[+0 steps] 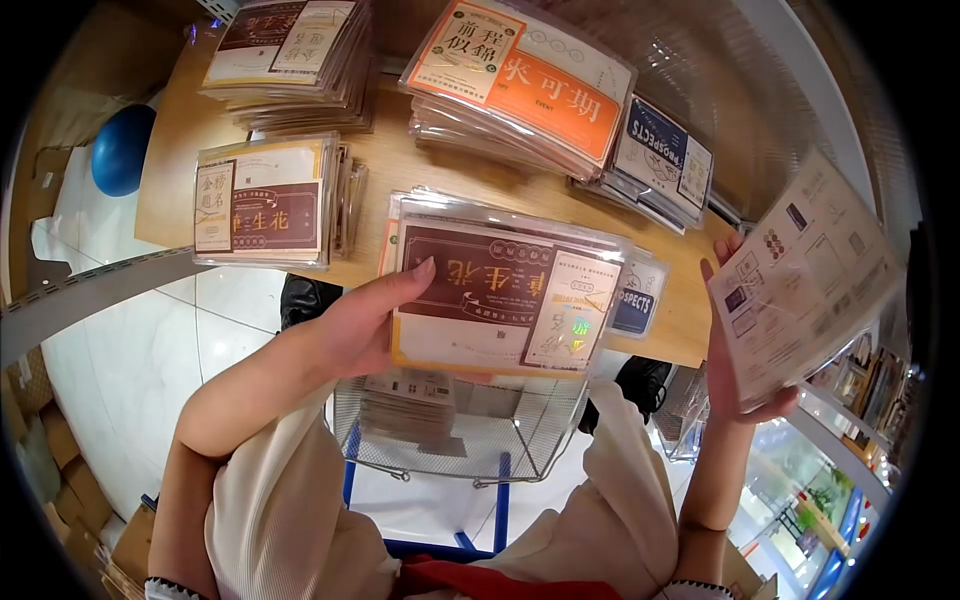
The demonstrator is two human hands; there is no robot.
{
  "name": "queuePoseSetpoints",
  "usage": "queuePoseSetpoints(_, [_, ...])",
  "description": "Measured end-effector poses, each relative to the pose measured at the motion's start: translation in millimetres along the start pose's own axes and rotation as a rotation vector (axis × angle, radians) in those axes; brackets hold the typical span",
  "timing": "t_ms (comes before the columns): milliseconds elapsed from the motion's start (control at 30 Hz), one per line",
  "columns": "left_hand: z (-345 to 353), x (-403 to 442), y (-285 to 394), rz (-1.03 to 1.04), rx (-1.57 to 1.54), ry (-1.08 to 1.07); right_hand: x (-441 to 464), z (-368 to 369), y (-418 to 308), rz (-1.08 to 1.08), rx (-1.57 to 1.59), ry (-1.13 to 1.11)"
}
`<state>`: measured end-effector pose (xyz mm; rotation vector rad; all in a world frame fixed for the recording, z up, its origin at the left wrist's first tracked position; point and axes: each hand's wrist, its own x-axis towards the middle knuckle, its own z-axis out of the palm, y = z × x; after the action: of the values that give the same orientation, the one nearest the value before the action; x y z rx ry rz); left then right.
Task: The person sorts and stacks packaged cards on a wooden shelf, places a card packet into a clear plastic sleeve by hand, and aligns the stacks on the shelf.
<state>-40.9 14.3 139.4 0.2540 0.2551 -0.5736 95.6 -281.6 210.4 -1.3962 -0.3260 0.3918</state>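
Observation:
My left hand (pixel 362 325) grips a clear-plastic-wrapped card pack (pixel 480 285) from its left side, thumb on top. That pack is maroon and cream with Chinese lettering and a shiny label. The left hand's other fingers are mostly hidden beneath it. At the right, my right hand (pixel 722 385) holds another plastic-wrapped pack (pixel 810 290), tilted, its pale printed back showing small pictures and a barcode. Just behind the left-hand pack, a blue-and-white pack (pixel 637 295) shows in part at the table edge.
On the wooden table (pixel 385 150) are a maroon stack (pixel 285 50), a smaller maroon stack (pixel 262 205), an orange-topped stack (pixel 520 80) and blue packs (pixel 662 160). Below hangs a wire basket (pixel 510 430) with a pile of packs (pixel 408 405). A blue ball (pixel 123 150) lies left.

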Motion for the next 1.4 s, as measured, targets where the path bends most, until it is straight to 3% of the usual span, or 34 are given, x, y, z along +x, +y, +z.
queuePoseSetpoints(133, [0.6,1.4,-1.0,-0.039,0.139,0.087,-13.5,-17.6,9.4,0.127,0.431,0.121])
queuePoseSetpoints(300, [-7.7,0.5,-0.3,-0.025,0.022,-0.057,-33.1,-25.2,29.4,0.237,0.559,0.149])
queuePoseSetpoints(400, [-4.5,-18.9,12.6,0.013,0.74,0.052,-36.1,-27.8,33.4,0.246,0.539,0.153])
queuePoseSetpoints(433, [7.6,-26.6,23.1,0.011,0.703,0.097,-36.4,-27.8,33.2,0.244,0.526,0.163])
queuePoseSetpoints(467, [-3.5,-41.8,31.0,0.188,0.662,0.052,-36.4,-28.5,33.2,0.24,0.509,0.175])
queuePoseSetpoints(567, [-9.0,-71.3,54.5,0.681,0.535,0.309,-37.3,-27.4,34.5,0.242,0.434,0.118])
queuePoseSetpoints(633, [13.1,-80.1,75.3,0.89,0.665,0.71,-36.3,-19.5,31.0,0.26,0.38,0.093])
queuePoseSetpoints(733, [-5.0,-123.8,96.4,0.711,0.808,0.994,-31.0,-10.7,48.9,0.144,-0.015,-0.013])
queuePoseSetpoints(833, [-23.7,-131.7,96.4,0.625,0.918,1.153,-7.9,26.2,34.7,-0.08,-0.704,-0.131])
queuePoseSetpoints(933, [-41.1,-126.4,84.7,0.702,1.498,1.401,27.6,62.0,10.8,-0.357,-1.224,-0.181])
queuePoseSetpoints(967, [-37.8,-125.1,82.3,0.626,1.828,1.499,38.8,71.4,4.1,-0.445,-1.358,-0.182])
queuePoseSetpoints(1067, [-32.3,-115.5,76.8,0.869,2.368,1.457,85.0,97.2,-14.0,-0.461,-1.439,-0.169])
queuePoseSetpoints(1100, [-24.5,-112.5,76.9,0.797,2.295,1.347,103.1,101.2,-12.8,-0.493,-1.476,-0.242])
queuePoseSetpoints(1167, [-14.4,-105.2,75.6,0.646,2.464,1.206,131.7,108.2,-2.4,-0.567,-1.513,-0.353])
queuePoseSetpoints(1233, [-16.0,-101.2,75.3,0.51,2.5,1.046,148.9,109.1,18.4,-0.51,-1.58,-0.435])
queuePoseSetpoints(1400, [-23.2,-99.9,75.7,0.509,2.476,1.026,154.5,108.9,25.3,-0.507,-1.566,-0.471])
